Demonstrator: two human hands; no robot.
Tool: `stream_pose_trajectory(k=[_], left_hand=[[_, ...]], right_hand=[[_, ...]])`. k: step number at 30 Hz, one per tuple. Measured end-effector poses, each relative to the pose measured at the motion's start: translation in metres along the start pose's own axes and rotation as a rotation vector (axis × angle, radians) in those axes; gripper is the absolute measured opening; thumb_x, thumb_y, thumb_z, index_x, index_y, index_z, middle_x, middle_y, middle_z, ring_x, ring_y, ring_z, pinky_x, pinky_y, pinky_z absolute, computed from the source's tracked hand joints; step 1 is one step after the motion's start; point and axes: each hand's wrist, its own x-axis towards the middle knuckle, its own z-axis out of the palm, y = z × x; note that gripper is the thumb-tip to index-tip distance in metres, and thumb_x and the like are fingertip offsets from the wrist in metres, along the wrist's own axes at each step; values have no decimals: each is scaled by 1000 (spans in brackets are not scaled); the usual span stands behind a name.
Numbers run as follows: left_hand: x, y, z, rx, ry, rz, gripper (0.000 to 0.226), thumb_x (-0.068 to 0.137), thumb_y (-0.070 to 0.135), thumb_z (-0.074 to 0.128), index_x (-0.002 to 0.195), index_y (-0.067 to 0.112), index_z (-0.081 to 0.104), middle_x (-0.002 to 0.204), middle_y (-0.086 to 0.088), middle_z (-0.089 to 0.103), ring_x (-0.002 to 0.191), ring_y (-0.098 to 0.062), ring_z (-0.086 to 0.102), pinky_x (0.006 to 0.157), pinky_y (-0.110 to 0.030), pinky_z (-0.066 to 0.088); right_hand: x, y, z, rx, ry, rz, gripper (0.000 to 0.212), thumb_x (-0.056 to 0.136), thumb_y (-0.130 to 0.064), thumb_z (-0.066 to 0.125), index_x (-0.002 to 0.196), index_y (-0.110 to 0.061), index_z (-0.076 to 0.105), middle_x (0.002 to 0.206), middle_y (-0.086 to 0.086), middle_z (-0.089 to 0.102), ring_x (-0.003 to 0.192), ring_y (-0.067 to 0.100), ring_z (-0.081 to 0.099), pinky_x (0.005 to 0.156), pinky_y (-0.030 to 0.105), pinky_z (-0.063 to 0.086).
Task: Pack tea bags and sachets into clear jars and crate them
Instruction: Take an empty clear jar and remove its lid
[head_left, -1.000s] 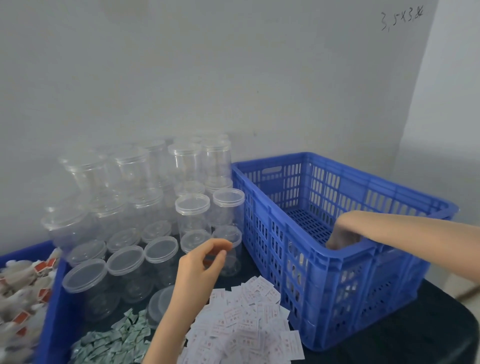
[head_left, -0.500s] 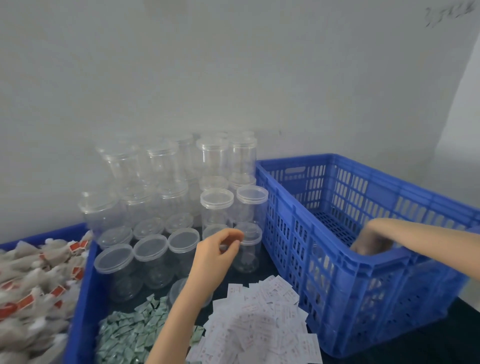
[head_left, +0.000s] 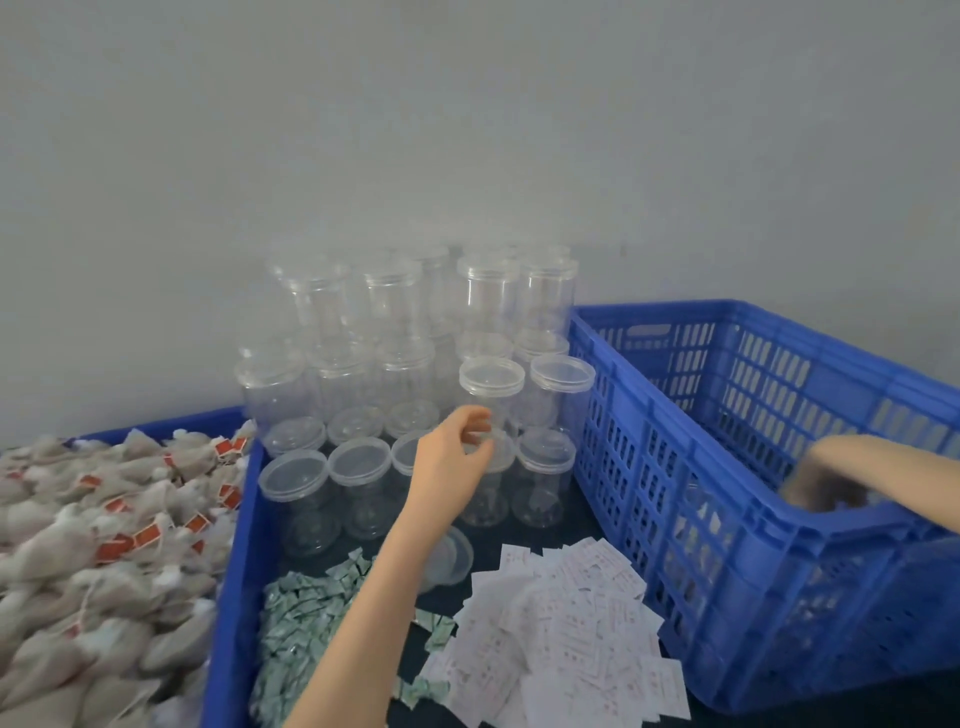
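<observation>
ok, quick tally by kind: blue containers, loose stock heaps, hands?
Blue containers: 2, slatted crate, tea-bag bin
Stock heaps: 3, tea bags, green sachets, white sachets
Hands: 2, left hand, right hand
Total: 7

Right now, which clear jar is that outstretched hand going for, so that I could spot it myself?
Find the big blue slatted plastic crate on the right; a stack of clear lidded plastic jars stands against its left side. The left hand reaches the front-row jar second from the crate. It alone is half hidden behind those curled fingers.
</observation>
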Motion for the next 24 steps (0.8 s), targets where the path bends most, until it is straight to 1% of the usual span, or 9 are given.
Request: stream_pose_trajectory(k=[2,3,5,8,11,13,15,19,24], left_hand=[[9,-5,-3,1,40,-49,44,88,13,64,130,19,51,113,5,61,93,-6,54,69,-1,38],[14,-7,-4,9,59,-67,51,86,14,66,134,19,47,117,3,59,92,-7,53,70,-4,38],[25,-10,-5,49,71,-87,66,84,19,69,141,17,38,128,-2,54,102,-13,54,82,-20,41],[41,-12,-3,96,19,-127,88,82,26,74,150,11,20,146,-9,40,129,-24,44,101,-36,40],[52,-13,2,124,-42,-147,101,81,31,75,152,7,8,154,-13,28,139,-28,33,111,-42,34],[57,-14,6,101,-52,-166,108,78,33,78,153,5,5,156,-15,23,141,-30,29,113,-45,32],[61,-16,10,75,-48,-185,112,76,34,80,152,2,4,157,-17,20,143,-30,26,114,-45,30],[68,-20,15,30,-21,-214,116,73,36,82,151,0,3,157,-17,20,143,-30,24,114,-45,30],[73,-19,24,-2,-23,-244,122,72,38,82,152,2,-3,157,-17,20,142,-31,28,112,-40,32]], right_hand=[[-2,-2,-4,19,185,11,79,82,-41,66,147,-7,37,152,6,39,134,20,44,107,29,39],[-8,-3,-9,13,305,-13,72,89,-42,65,146,-8,38,151,8,41,134,21,45,107,30,39],[-28,-2,-20,-50,604,-69,40,103,-40,49,127,-9,54,135,11,55,115,21,55,100,31,42],[-61,-13,-29,68,942,-199,28,104,-29,50,113,-11,69,119,9,69,109,25,62,98,37,45],[-95,-47,-21,239,1158,-400,26,101,-29,52,89,-18,71,90,1,73,84,24,66,76,38,50],[-119,-81,-7,321,1131,-513,28,99,-32,53,78,-22,69,75,-5,69,71,24,66,66,36,51],[-129,-113,10,345,1031,-591,31,98,-33,55,76,-19,70,71,-7,68,73,29,68,69,37,54],[-110,-165,34,315,860,-666,33,99,-33,55,85,-7,71,80,6,73,76,27,67,79,42,55],[-66,-201,51,335,738,-730,25,100,-32,55,97,-13,71,92,4,72,86,20,68,81,36,55]])
